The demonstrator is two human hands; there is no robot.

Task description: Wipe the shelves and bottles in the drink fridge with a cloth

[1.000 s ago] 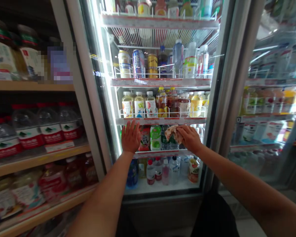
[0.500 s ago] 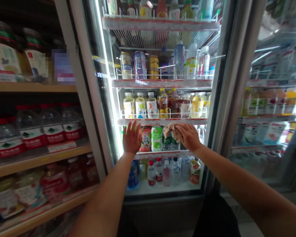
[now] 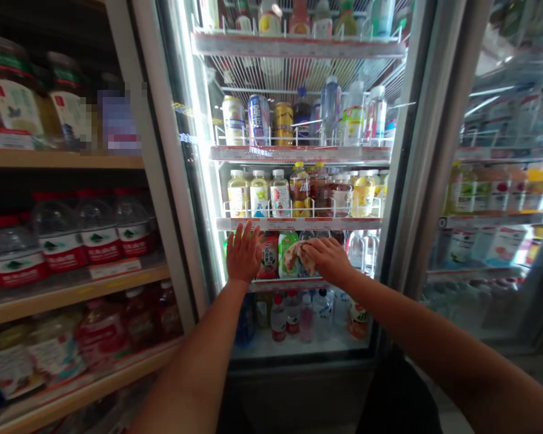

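My left hand [image 3: 243,253] lies flat and open against the glass door [image 3: 298,120] of a lit drinks cooler, fingers spread upward. Just to its right, my right hand [image 3: 328,259] presses a crumpled pinkish cloth [image 3: 295,256] against the same glass, at the level of the third shelf down. Behind the glass stand bottles [image 3: 271,194] and cans [image 3: 257,117] on white wire shelves.
Wooden shelves [image 3: 72,283] to the left carry large water jugs [image 3: 57,238] and packaged drinks. A second glass door [image 3: 502,181] stands at the right with more bottles behind it. The metal door frame [image 3: 416,150] runs between the two doors.
My right hand has slid the cloth leftward and slightly down across the glass, closer to my left hand. My left hand has stayed flat in the same place.
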